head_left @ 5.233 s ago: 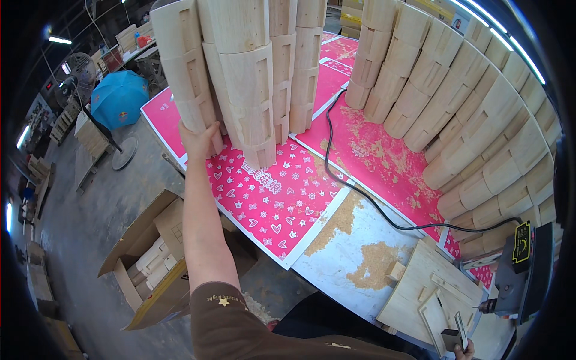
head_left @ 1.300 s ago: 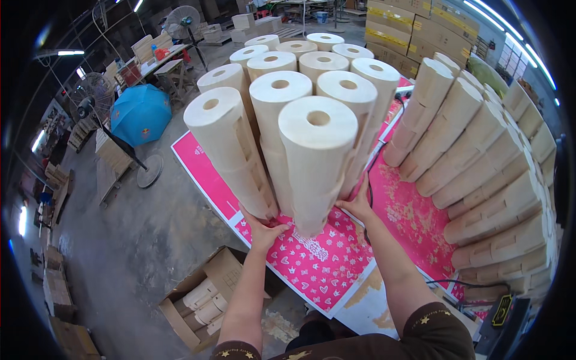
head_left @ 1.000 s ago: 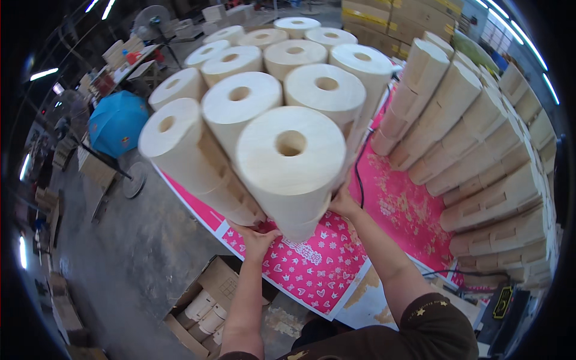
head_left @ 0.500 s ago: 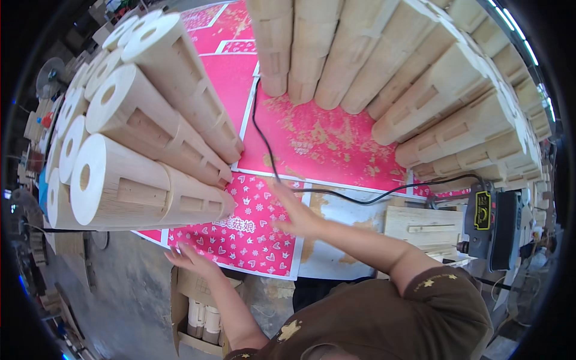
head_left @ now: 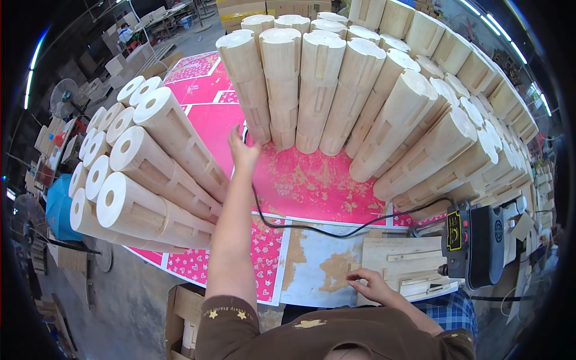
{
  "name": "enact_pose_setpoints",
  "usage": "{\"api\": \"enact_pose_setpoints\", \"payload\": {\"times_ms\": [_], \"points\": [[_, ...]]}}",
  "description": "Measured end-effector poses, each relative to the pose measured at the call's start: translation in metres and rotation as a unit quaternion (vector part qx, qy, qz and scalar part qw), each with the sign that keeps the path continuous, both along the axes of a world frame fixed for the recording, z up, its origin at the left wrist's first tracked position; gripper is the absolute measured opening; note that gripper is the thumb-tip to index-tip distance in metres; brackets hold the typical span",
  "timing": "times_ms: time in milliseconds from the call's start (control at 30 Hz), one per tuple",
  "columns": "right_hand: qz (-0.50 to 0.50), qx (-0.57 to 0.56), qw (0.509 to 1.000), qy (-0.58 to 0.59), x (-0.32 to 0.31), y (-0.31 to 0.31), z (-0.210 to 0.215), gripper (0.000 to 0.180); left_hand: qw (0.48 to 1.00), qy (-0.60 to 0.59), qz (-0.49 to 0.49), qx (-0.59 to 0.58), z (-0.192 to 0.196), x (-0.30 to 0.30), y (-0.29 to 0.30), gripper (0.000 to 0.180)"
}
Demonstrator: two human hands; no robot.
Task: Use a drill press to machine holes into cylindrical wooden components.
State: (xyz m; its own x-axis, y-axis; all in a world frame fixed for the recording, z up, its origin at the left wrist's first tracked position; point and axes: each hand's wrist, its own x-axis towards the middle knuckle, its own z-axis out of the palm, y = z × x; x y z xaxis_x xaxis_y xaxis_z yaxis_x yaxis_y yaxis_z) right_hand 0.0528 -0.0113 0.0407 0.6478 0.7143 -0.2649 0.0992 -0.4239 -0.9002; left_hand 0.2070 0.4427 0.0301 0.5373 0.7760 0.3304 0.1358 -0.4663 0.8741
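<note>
Since half a second ago the left hand (head_left: 243, 150) has gone from the near edge of the table to far out over the pink sheet, and the right hand (head_left: 373, 283) has dropped back to the near edge; the view has also swung so the far stack stands upright.

Left group: wooden cylinders (head_left: 150, 180), pale, smooth-turned, with a round bore in each end face and square notches cut in the sides; they lean out to the left in a packed cluster, ends facing the camera.

Left hand: open, fingers spread and raised, holding nothing; it hovers over the pink patterned sheet (head_left: 312, 186), just right of the leaning cylinders and just near of the far stack, whether it touches either cannot be told.

Black cable (head_left: 312, 231): thin, running from beside the left hand across the sheet to the right.

Far stack: notched wooden posts (head_left: 300, 90), upright, same pale wood, flat tops with small side cuts; a long curved row continues rightward.

Right hand: loosely open, fingertips resting on a flat wooden board (head_left: 408, 267) at the near edge, gripping nothing.

Right: black power tool (head_left: 474, 240), boxy, with a yellow panel, beside the board.
</note>
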Motion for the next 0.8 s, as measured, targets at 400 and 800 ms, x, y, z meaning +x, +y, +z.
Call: {"api": "enact_pose_setpoints", "payload": {"times_ms": [400,800], "points": [[-0.072,-0.068,0.995,0.016,-0.006,-0.033,-0.004,0.017,0.964,-0.052,-0.23,-0.124,-0.067,0.09,0.073,0.09],[-0.075,-0.063,0.995,0.015,0.014,-0.023,0.001,0.017,0.967,-0.06,-0.216,-0.124,-0.07,0.095,0.074,0.08]]}}
